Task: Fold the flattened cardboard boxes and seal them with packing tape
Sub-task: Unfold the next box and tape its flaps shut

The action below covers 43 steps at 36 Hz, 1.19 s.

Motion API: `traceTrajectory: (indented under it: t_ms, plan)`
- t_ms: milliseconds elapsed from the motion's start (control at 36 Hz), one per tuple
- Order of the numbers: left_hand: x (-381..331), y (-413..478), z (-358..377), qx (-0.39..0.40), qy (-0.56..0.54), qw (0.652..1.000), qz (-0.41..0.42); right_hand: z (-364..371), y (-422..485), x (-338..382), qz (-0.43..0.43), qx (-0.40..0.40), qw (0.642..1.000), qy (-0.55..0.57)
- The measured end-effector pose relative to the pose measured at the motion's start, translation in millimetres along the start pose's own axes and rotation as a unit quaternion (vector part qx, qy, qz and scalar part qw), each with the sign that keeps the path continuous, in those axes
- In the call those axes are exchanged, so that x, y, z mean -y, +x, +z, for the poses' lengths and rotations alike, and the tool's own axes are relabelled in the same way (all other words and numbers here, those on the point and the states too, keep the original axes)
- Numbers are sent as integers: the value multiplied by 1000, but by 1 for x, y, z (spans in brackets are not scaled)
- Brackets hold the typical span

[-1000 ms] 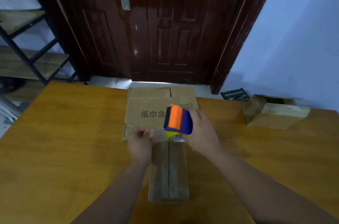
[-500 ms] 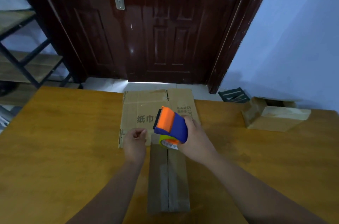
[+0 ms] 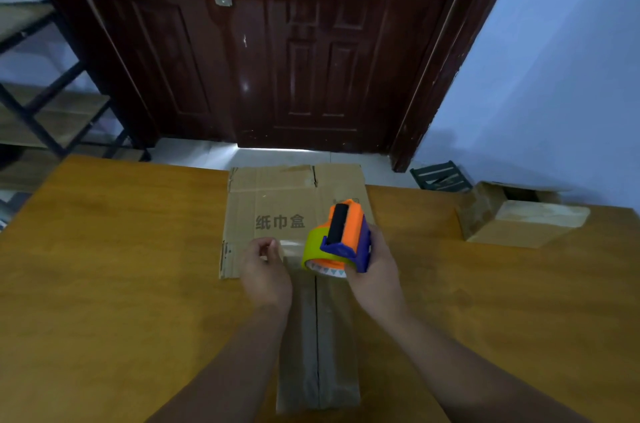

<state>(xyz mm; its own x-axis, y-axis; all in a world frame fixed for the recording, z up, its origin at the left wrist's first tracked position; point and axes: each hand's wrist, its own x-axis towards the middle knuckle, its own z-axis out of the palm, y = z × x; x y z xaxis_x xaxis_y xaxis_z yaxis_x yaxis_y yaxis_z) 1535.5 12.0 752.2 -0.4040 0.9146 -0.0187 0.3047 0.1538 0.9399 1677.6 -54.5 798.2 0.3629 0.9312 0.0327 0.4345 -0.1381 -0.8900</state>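
Note:
A narrow folded cardboard box [image 3: 318, 346] stands on the wooden table [image 3: 114, 284] in front of me, its two top flaps meeting in a centre seam. Behind it lies a flattened cardboard box [image 3: 277, 204] with printed characters. My right hand [image 3: 375, 270] grips an orange and blue tape dispenser [image 3: 341, 240] with a yellow-green roll, held above the box's far end. My left hand [image 3: 265, 270] pinches the free end of the clear tape [image 3: 292, 244], which stretches from the roll to my fingers.
A second cardboard box [image 3: 519, 218] lies on its side at the table's right rear. A dark wooden door [image 3: 294, 41] stands beyond the table, and a metal shelf rack [image 3: 41, 103] is at the left. A small dark stool [image 3: 441, 176] sits on the floor by the wall.
The dispenser has turned so its roller faces up, and moved slightly right. A short strip of tape now stretches between the roll and my left fingers.

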Motion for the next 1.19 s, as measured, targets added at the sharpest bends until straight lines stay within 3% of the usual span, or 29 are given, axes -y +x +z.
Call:
traceTrajectory:
  t_ms: [389, 556, 944, 1194]
  plan:
    - [-2, -6, 0, 9, 6, 1000, -12, 6, -2, 1, -22, -52, 998, -12]
    - [0, -5, 1, 9, -16, 998, -65, 11, -5, -1, -61, -36, 994, -82]
    - [2, -2, 3, 11, 6, 995, -101, 6, 5, 3, -44, 11, 994, -103]
    - [0, -3, 1, 82, 31, 993, -78, 9, 4, 0, -35, 24, 990, -134]
